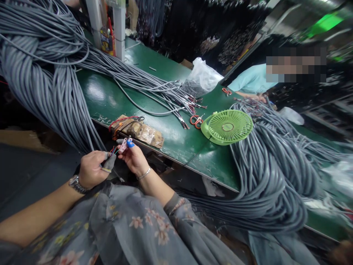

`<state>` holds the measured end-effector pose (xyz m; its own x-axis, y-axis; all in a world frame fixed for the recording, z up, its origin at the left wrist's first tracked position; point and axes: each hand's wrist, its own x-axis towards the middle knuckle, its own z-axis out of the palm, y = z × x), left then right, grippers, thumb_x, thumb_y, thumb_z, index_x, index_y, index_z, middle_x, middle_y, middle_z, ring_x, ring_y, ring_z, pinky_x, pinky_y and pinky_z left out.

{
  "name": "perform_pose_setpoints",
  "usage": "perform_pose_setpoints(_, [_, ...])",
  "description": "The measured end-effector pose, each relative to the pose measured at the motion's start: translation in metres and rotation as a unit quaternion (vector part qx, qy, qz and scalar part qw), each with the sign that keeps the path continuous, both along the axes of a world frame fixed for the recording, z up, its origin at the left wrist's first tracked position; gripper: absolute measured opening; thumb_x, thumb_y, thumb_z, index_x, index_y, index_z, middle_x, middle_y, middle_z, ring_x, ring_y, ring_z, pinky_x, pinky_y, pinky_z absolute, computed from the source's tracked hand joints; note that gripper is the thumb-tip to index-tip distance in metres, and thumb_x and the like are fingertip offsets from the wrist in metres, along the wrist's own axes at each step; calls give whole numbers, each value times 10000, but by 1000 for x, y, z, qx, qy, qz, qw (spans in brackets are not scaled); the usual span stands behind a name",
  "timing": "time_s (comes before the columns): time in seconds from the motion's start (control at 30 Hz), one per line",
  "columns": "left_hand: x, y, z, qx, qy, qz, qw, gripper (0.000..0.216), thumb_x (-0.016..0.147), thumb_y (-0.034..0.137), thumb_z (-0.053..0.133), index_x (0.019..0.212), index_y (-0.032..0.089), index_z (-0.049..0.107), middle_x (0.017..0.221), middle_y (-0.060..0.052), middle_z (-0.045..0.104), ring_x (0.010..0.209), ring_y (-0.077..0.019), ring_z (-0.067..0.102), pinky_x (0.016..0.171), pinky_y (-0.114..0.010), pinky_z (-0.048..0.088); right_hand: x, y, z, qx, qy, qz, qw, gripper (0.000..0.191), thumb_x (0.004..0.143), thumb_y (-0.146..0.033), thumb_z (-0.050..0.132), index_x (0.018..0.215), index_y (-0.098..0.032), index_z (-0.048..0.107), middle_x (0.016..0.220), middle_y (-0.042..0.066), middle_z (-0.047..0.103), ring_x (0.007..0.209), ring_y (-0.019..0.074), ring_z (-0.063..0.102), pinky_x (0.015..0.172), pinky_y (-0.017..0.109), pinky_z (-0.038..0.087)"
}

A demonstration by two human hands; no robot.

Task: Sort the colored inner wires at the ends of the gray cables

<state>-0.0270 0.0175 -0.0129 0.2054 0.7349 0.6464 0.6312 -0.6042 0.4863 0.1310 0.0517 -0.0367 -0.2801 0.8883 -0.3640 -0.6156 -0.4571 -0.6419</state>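
Observation:
My left hand (pixel 93 169), with grey covers on some fingertips, is closed on a cable end with thin coloured wires (pixel 113 150) fanning out of it. Close beside it, my right hand (pixel 134 158) pinches a small pinkish-white piece (pixel 124 145) whose kind I cannot make out. A blue wrap covers one right fingertip. The wire tips reach up to the right fingers. Both hands are in front of the table edge, below a tape-wrapped block (pixel 146 134) with red and black leads. A thick bundle of grey cables (pixel 68 99) hangs to the left.
On the green table (pixel 168 127) lie cables with stripped ends (pixel 190 103), orange-handled scissors (pixel 196 120) and a plastic bag (pixel 202 77). A green fan (pixel 228 127) stands at the right, by another large cable bundle (pixel 270 184). Across the table, a person in light blue (pixel 248 79) handles cables.

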Motion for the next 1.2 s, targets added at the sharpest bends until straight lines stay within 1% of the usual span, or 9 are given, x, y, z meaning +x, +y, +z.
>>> perform_pose_setpoints(0.13, [-2, 4, -7, -28, 12, 11, 999, 151, 786, 283, 605, 636, 284, 626, 581, -42, 699, 560, -225, 670, 590, -354, 562, -1, 3, 3, -20, -4, -6, 1000, 376, 911, -562, 675, 861, -190, 689, 746, 8, 713, 634, 119, 616, 571, 214, 499])
perform_pose_setpoints(0.33, [1, 5, -17, 10, 21, 9, 1000, 176, 810, 302, 591, 640, 267, 621, 532, -23, 663, 526, -213, 651, 582, -331, 550, -6, 5, 1, -23, -4, -42, 999, 358, 881, -541, 727, 860, -184, 714, 730, 9, 704, 656, 120, 618, 611, 223, 502])
perform_pose_setpoints(0.47, [3, 3, -20, 3, 17, 1, 1000, 176, 810, 292, 599, 638, 265, 629, 537, -12, 666, 550, -208, 669, 608, -319, 562, -7, 4, -2, -15, -6, -44, 999, 381, 876, -563, 724, 889, -182, 724, 753, 16, 709, 663, 122, 619, 623, 233, 508])
perform_pose_setpoints(0.73, [0, 3, -19, -24, 33, 0, 999, 165, 782, 321, 606, 631, 259, 628, 547, -14, 685, 540, -199, 659, 580, -301, 531, -8, 4, 0, -24, 0, -42, 999, 391, 887, -576, 705, 866, -185, 711, 747, 17, 712, 654, 125, 622, 605, 223, 496])
perform_pose_setpoints(0.9, [0, 0, -10, -36, -3, -6, 999, 184, 773, 283, 611, 590, 264, 595, 503, -10, 649, 475, -184, 617, 521, -299, 494, -4, -2, 0, -31, 21, -10, 999, 525, 903, -697, 586, 794, -192, 678, 733, 23, 709, 635, 124, 609, 578, 220, 495])
perform_pose_setpoints(0.97, [1, -4, -5, -70, -36, -12, 997, 176, 773, 246, 606, 598, 264, 609, 502, -13, 653, 447, -179, 595, 486, -300, 478, -2, -8, -4, -6, 21, 25, 999, 541, 878, -724, 594, 789, -196, 671, 756, 28, 721, 633, 120, 605, 582, 218, 503])
perform_pose_setpoints(1.03, [1, -8, 0, -135, -75, -25, 988, 194, 787, 238, 591, 599, 261, 632, 516, -21, 676, 446, -178, 599, 467, -295, 478, 0, -15, -7, 27, 8, 55, 998, 496, 815, -690, 701, 790, -196, 675, 757, 24, 723, 628, 118, 597, 593, 223, 506])
perform_pose_setpoints(1.13, [2, -14, 3, -246, -132, -50, 959, 253, 814, 277, 581, 575, 245, 660, 548, -33, 717, 483, -182, 639, 486, -289, 510, 0, -24, -9, 76, -23, 70, 994, 448, 630, -563, 895, 790, -188, 710, 720, 3, 711, 610, 112, 574, 604, 232, 488])
perform_pose_setpoints(1.2, [2, -16, 2, -296, -158, -61, 940, 272, 817, 309, 592, 569, 231, 672, 542, -35, 717, 489, -183, 647, 502, -287, 525, -1, -27, -8, 105, -43, 67, 991, 443, 552, -498, 938, 795, -184, 741, 733, 5, 721, 636, 117, 583, 642, 244, 489])
